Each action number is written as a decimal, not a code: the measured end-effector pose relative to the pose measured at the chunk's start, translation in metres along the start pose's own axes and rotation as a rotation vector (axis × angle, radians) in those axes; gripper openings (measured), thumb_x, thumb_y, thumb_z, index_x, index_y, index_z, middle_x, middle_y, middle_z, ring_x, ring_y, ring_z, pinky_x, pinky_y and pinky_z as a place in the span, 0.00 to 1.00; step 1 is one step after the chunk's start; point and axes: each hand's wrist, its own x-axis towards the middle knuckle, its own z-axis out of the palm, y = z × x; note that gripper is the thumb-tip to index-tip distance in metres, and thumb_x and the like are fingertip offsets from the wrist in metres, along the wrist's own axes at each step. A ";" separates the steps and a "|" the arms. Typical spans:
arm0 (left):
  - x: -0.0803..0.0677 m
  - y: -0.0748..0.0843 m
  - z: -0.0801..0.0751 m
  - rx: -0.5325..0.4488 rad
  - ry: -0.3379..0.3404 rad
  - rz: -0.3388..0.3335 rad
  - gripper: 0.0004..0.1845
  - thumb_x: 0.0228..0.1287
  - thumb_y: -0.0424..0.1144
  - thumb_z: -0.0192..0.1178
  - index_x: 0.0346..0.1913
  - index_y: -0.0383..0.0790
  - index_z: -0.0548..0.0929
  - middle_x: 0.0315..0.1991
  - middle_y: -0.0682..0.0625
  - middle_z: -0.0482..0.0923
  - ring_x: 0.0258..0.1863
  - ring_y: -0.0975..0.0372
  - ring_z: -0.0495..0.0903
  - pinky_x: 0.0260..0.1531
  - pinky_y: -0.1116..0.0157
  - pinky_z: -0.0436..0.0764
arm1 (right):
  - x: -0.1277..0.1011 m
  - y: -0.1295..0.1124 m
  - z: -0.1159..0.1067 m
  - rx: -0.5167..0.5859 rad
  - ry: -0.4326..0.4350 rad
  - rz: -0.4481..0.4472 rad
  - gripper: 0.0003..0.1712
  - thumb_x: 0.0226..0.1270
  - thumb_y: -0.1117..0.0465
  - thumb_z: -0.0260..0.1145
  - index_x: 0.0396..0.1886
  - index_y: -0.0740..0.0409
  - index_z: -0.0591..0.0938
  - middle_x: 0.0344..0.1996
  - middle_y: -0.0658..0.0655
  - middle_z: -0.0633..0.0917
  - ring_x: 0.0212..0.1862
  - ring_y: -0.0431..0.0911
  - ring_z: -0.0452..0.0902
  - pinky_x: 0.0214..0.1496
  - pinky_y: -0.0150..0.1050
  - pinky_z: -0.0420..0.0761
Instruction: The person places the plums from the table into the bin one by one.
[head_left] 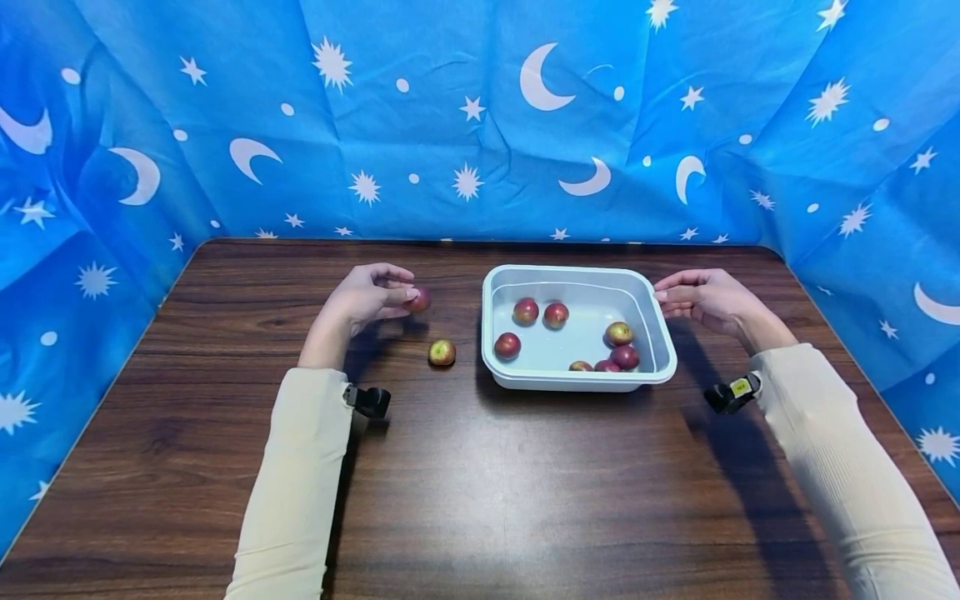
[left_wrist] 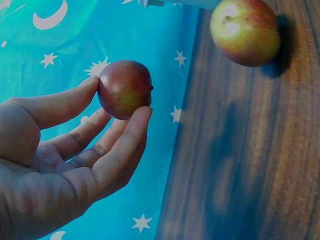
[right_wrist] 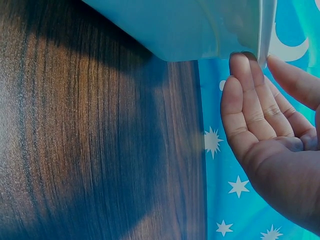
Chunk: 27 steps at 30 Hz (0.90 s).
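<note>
Left hand (head_left: 365, 297) raised just above the wooden table (head_left: 465, 483), left of the basin, pinching a small red fruit (head_left: 418, 299) between thumb and fingertips; in the left wrist view, held fruit (left_wrist: 124, 89) clear of the tabletop, thumb above, fingers curled beneath. Second fruit, red and yellow-green (head_left: 442, 352), lying on the table just in front of the held one and beside the basin's left wall, untouched; same fruit (left_wrist: 244, 31) seen at top of the left wrist view. White plastic basin (head_left: 497, 287) at table centre, containing seven similar fruits (head_left: 526, 312) scattered across its floor. Right hand (head_left: 705, 298) at the basin's far right corner, fingers nearly straight, thumb and fingertips pinching the rim (right_wrist: 266, 30). Cream sleeves on both forearms, a small black device at each wrist. Blue moon-and-star cloth (head_left: 465, 117) behind and at both sides.
</note>
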 end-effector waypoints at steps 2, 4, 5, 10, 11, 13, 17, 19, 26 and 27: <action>-0.001 0.003 0.001 -0.001 0.004 0.003 0.20 0.64 0.26 0.53 0.58 0.29 0.66 0.49 0.39 0.68 0.46 0.54 0.74 0.51 0.57 0.75 | 0.000 0.000 0.000 -0.002 0.002 0.003 0.08 0.65 0.71 0.57 0.33 0.60 0.82 0.29 0.55 0.84 0.31 0.44 0.81 0.35 0.35 0.82; -0.002 0.006 0.002 0.014 0.011 0.010 0.20 0.63 0.28 0.54 0.58 0.30 0.67 0.49 0.39 0.68 0.46 0.53 0.74 0.51 0.55 0.74 | -0.001 0.000 0.000 -0.005 0.004 0.001 0.09 0.65 0.71 0.56 0.33 0.60 0.82 0.29 0.55 0.84 0.31 0.44 0.81 0.36 0.35 0.82; -0.002 0.007 0.002 0.024 0.016 0.014 0.20 0.63 0.28 0.55 0.58 0.30 0.67 0.49 0.39 0.68 0.46 0.53 0.74 0.52 0.55 0.74 | -0.001 0.000 0.000 -0.005 0.005 0.001 0.09 0.65 0.71 0.56 0.33 0.60 0.82 0.29 0.55 0.84 0.31 0.44 0.81 0.36 0.35 0.82; -0.003 0.015 0.004 0.057 0.030 0.034 0.20 0.63 0.30 0.56 0.57 0.32 0.69 0.50 0.39 0.69 0.46 0.54 0.75 0.51 0.56 0.74 | -0.002 0.000 0.001 -0.027 0.024 0.003 0.07 0.65 0.71 0.57 0.34 0.60 0.82 0.29 0.55 0.84 0.31 0.44 0.81 0.36 0.35 0.82; -0.004 0.016 0.004 0.059 0.032 0.036 0.19 0.63 0.30 0.56 0.57 0.32 0.69 0.50 0.39 0.70 0.45 0.54 0.76 0.51 0.56 0.75 | -0.002 0.000 0.001 -0.034 0.030 0.006 0.07 0.65 0.70 0.57 0.34 0.60 0.82 0.29 0.54 0.84 0.31 0.44 0.81 0.36 0.35 0.82; -0.004 0.019 0.005 0.066 0.027 0.044 0.19 0.63 0.30 0.56 0.56 0.32 0.69 0.50 0.39 0.70 0.45 0.55 0.76 0.48 0.58 0.76 | -0.002 -0.001 0.001 -0.038 0.026 0.009 0.06 0.64 0.69 0.58 0.34 0.60 0.82 0.29 0.54 0.84 0.31 0.44 0.81 0.36 0.35 0.82; -0.004 0.025 0.007 0.083 0.026 0.056 0.18 0.63 0.31 0.56 0.56 0.32 0.69 0.49 0.40 0.70 0.43 0.56 0.77 0.45 0.61 0.79 | -0.003 -0.001 0.001 -0.058 0.037 0.012 0.05 0.63 0.68 0.60 0.35 0.60 0.81 0.29 0.54 0.83 0.31 0.45 0.81 0.37 0.37 0.82; -0.004 0.027 0.007 0.084 0.030 0.062 0.18 0.63 0.31 0.56 0.56 0.32 0.70 0.48 0.40 0.71 0.43 0.56 0.77 0.44 0.62 0.79 | -0.003 -0.002 0.001 -0.080 0.054 0.013 0.04 0.63 0.68 0.60 0.35 0.60 0.81 0.29 0.54 0.83 0.31 0.45 0.81 0.39 0.37 0.82; -0.006 0.036 0.009 0.096 0.025 0.084 0.19 0.64 0.31 0.55 0.56 0.30 0.69 0.49 0.39 0.70 0.45 0.54 0.75 0.45 0.61 0.78 | -0.002 -0.002 0.002 -0.104 0.074 0.024 0.04 0.64 0.67 0.60 0.35 0.60 0.81 0.29 0.53 0.83 0.31 0.45 0.80 0.41 0.39 0.81; -0.006 0.037 0.009 0.092 0.022 0.088 0.19 0.64 0.31 0.55 0.56 0.30 0.69 0.49 0.39 0.70 0.46 0.54 0.75 0.46 0.60 0.78 | -0.001 -0.002 0.002 -0.101 0.071 0.025 0.04 0.64 0.68 0.60 0.35 0.60 0.81 0.29 0.54 0.83 0.31 0.45 0.80 0.41 0.39 0.81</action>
